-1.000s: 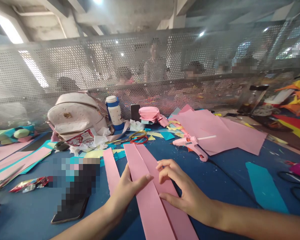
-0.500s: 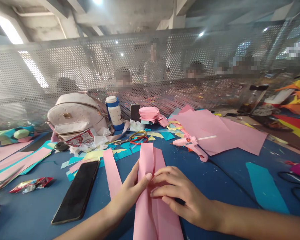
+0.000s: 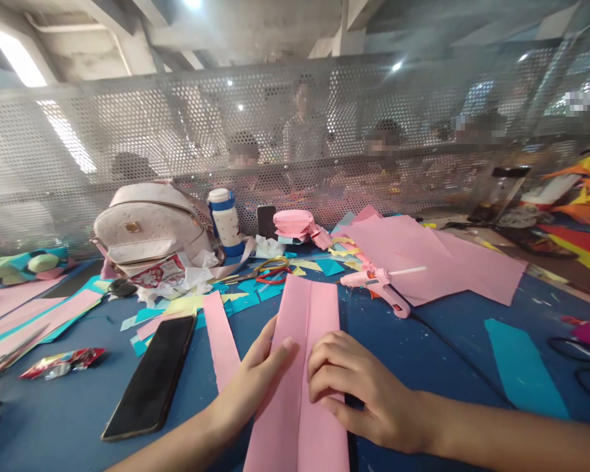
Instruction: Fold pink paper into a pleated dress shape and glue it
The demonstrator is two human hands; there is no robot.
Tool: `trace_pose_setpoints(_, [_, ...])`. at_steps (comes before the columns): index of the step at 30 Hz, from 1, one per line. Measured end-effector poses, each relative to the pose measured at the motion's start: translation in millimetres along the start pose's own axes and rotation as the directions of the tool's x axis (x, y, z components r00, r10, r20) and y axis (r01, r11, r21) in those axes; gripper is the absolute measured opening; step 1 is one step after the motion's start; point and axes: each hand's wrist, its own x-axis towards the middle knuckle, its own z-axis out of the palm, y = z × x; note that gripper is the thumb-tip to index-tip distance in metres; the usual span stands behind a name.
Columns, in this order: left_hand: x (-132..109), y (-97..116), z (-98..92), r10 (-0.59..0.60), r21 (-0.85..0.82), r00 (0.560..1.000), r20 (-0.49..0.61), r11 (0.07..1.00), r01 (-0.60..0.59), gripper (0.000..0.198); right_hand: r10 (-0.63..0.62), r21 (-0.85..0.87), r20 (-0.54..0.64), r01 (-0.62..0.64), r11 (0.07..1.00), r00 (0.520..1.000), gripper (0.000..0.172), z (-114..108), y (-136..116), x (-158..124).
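A long folded strip of pink paper point(image 3: 302, 321), creased lengthwise, lies in front of me and runs off the bottom edge. My left hand point(image 3: 263, 367) grips its left edge, thumb on top and fingers tucked beneath. On its right half rests my right hand point(image 3: 354, 387), with curled fingertips touching the surface near the crease. Whether that hand pinches the paper I cannot tell. A narrower pink strip point(image 3: 220, 334) lies flat just left of my left hand. To the right, beyond my right hand, is a pink glue gun point(image 3: 378, 285) with a stick in its back.
A black phone point(image 3: 152, 380) lies at left. Behind are scissors point(image 3: 270, 265), paper scraps, a backpack point(image 3: 152, 226), a white-and-blue bottle point(image 3: 225, 223) and pink sheets point(image 3: 423, 255). The glue gun's cable crosses the right side near a blue paper piece point(image 3: 524, 367). A perforated metal screen point(image 3: 191, 137) stands behind.
The pink paper has flattened out, so both halves now show side by side with a crease between. My right hand has shifted slightly right and its fingers have curled more.
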Motion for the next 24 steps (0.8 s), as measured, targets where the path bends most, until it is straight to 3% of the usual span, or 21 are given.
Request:
trace_pose_setpoints(5, [-0.9, -0.5, -3.3, -0.12, -0.093, 0.988, -0.102, 0.989, 0.111, 0.036, -0.096, -0.126, 0.04, 0.1, 0.987, 0.995, 0.016, 0.2, 1.1, -1.6])
trace_pose_setpoints(9, [2.1, -4.1, -4.5, -0.269, -0.18, 0.925, -0.27, 0.957, 0.226, 0.033, -0.129, -0.204, 0.082, 0.143, 0.968, 0.988, 0.016, 0.8, 4.7, -2.4])
trace_pose_setpoints(11, [3.3, -3.3, -4.5, -0.312, -0.209, 0.903, -0.297, 0.944, 0.257, 0.033, -0.163, -0.213, 0.081, 0.177, 0.961, 0.983, 0.017, 0.3, 7.3, -2.5])
trace_pose_setpoints(18, [1.6, 2.0, -1.7, -0.422, -0.252, 0.871, -0.251, 0.898, 0.361, 0.031, -0.233, -0.342, 0.173, 0.28, 0.897, 0.957, 0.03, -4.6, 8.9, -0.3])
trace_pose_setpoints(21, [-1.8, 0.1, 0.2, -0.411, -0.175, 0.901, -0.137, 0.905, 0.387, 0.042, -0.205, -0.382, 0.186, 0.263, 0.886, 0.961, 0.029, -3.7, 7.7, -0.5])
trace_pose_setpoints(24, [-5.8, -0.6, -0.1, -0.31, -0.053, 0.95, -0.025, 0.95, 0.308, 0.051, -0.203, -0.4, 0.139, 0.243, 0.884, 0.969, 0.029, -1.2, 8.5, -2.3])
